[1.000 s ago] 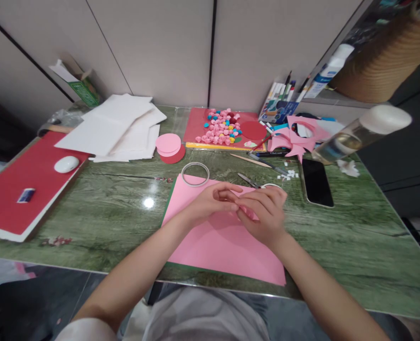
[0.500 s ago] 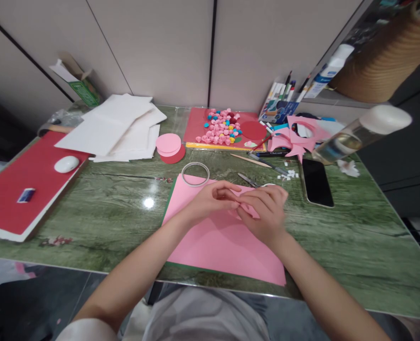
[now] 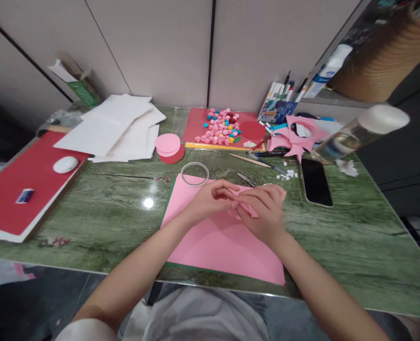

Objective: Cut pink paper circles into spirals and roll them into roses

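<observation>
A phone [image 3: 316, 182] lies near a white-capped bottle [image 3: 348, 136].

pale sleeve [image 3: 85, 330], loose whitish top [image 3: 206, 315] with soft creases, bare forearms [image 3: 139, 263], bare hands [image 3: 265, 212]

Left fingers [image 3: 227, 183], right fingers [image 3: 259, 196] pinching small pink piece [image 3: 249, 209] above pink sheet [image 3: 217, 246].

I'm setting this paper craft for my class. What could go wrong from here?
The scissors lie just beyond the right hand, so fingers might brush the bare blades. The ring overlaps the far edge of the pink sheet; tugging the sheet might shift it. The loose white scraps could scatter.
</observation>
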Available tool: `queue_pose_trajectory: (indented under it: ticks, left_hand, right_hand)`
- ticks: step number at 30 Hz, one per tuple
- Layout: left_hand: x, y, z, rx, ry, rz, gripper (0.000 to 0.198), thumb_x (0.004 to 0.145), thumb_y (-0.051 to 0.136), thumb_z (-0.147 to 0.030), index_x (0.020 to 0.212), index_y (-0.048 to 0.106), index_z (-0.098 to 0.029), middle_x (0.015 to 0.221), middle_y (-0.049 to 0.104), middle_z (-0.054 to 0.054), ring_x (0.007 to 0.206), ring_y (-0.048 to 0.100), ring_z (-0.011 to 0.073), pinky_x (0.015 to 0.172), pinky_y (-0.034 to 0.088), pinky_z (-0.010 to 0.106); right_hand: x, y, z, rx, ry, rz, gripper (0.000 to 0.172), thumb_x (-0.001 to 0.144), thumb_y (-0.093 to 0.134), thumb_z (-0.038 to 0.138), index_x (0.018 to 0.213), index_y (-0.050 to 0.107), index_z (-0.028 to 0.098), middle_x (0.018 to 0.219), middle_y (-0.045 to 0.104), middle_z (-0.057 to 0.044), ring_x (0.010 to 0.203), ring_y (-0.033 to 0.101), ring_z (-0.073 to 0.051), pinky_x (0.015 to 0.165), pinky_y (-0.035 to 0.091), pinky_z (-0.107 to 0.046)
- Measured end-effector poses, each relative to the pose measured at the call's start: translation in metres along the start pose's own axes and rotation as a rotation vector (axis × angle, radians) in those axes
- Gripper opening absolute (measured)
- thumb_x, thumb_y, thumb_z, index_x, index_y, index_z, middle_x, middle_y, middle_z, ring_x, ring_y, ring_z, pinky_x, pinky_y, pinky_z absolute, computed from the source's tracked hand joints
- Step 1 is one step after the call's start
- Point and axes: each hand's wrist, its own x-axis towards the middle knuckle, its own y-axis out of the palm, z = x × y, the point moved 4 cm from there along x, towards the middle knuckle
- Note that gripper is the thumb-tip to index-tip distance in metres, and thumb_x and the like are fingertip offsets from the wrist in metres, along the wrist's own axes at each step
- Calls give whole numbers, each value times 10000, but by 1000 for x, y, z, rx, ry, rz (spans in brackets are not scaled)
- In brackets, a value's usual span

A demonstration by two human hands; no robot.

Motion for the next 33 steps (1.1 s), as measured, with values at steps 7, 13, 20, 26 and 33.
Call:
queue_pose_trajectory:
  ticks: [7, 13, 20, 26, 33]
  left_hand:
    - [1, 1, 0, -13, 3, -1, 360, 627, 719, -179, 959, 580, -151, 757, 652, 23, 671, 608, 113, 686, 461, 256]
    - [0, 1, 2, -55, -17, -8, 365, 619, 723, -184, 954, 582, -148, 774, 660, 28, 685, 605, 115, 669, 459, 245]
    - [0, 1, 2, -89, -25, 12, 356, 607, 729, -153, 935, 591, -146, 738, 661, 15, 671, 613, 108, 680, 472, 241]
    - [0, 2, 0, -110, -41, 8, 352, 598, 729, -134, 923, 594, -151, 732, 666, 8, 658, 617, 107, 670, 477, 244]
    - [-1, 4, -4, -104, -62, -20, 360, 577, 731, -112, 909, 595, -139, 705, 665, 8, 642, 613, 111, 657, 474, 247]
  right_hand:
    - [-1, 0, 0, 8, 14, 4, 159, 671, 680, 196, 808, 625, 252, 787, 681, 20, 800, 524, -175, 795, 344, -381]
    - [-2, 0, -1, 4, 1, 4, 133, 676, 679, 199, 787, 628, 251, 774, 679, 25, 797, 523, -167, 806, 339, -375]
    - [-1, 0, 0, -1, 3, -6, 207, 672, 680, 188, 853, 611, 261, 776, 681, 25, 791, 526, -170, 803, 345, -379]
    - [-3, 1, 1, -3, 10, -28, 209, 685, 669, 196, 874, 601, 253, 785, 684, 19, 797, 534, -174, 823, 349, -388]
    - [-3, 3, 2, 24, -15, 16, 201, 710, 638, 144, 876, 614, 256, 795, 678, 20, 768, 533, -158, 805, 349, -382]
